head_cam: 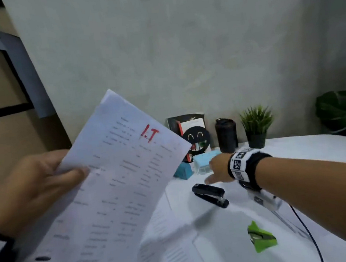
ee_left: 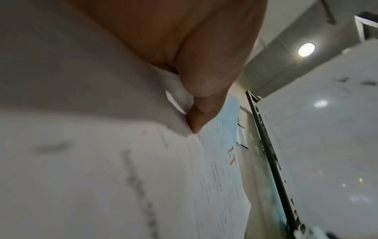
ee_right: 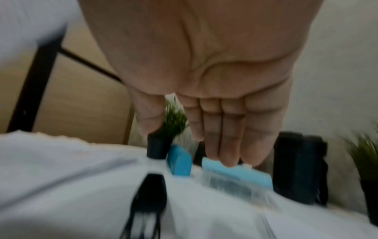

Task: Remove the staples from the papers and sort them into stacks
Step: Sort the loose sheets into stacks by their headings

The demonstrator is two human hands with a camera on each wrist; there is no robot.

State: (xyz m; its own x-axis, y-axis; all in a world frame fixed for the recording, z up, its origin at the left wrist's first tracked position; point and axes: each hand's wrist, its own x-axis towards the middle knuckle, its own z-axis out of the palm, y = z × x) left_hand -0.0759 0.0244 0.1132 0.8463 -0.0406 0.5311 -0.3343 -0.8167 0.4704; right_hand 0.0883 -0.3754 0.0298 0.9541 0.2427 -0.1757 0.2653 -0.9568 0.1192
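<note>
My left hand (head_cam: pixel 45 180) holds up a sheaf of printed papers (head_cam: pixel 118 185) marked "I.T" in red, thumb on top near its left edge; the left wrist view shows the thumb (ee_left: pixel 204 103) pinching the sheets (ee_left: pixel 220 161). My right hand (head_cam: pixel 217 171) reaches out over the white table (head_cam: pixel 319 149) with straight fingers (ee_right: pixel 223 137), empty, just above a clear box with a light blue lid (head_cam: pixel 203 161) (ee_right: pixel 235 174). A green staple remover (head_cam: pixel 261 238) lies on the table below my right forearm. More printed sheets (head_cam: pixel 171 244) lie flat on the table.
A black stapler (head_cam: pixel 211 195) lies just in front of my right hand. A blue block (head_cam: pixel 183 170), a black holder with a smiling face (head_cam: pixel 194 137), a dark tumbler (head_cam: pixel 226 135) and a small potted plant (head_cam: pixel 256 126) line the wall. A dark cable (head_cam: pixel 308 231) crosses the table at right.
</note>
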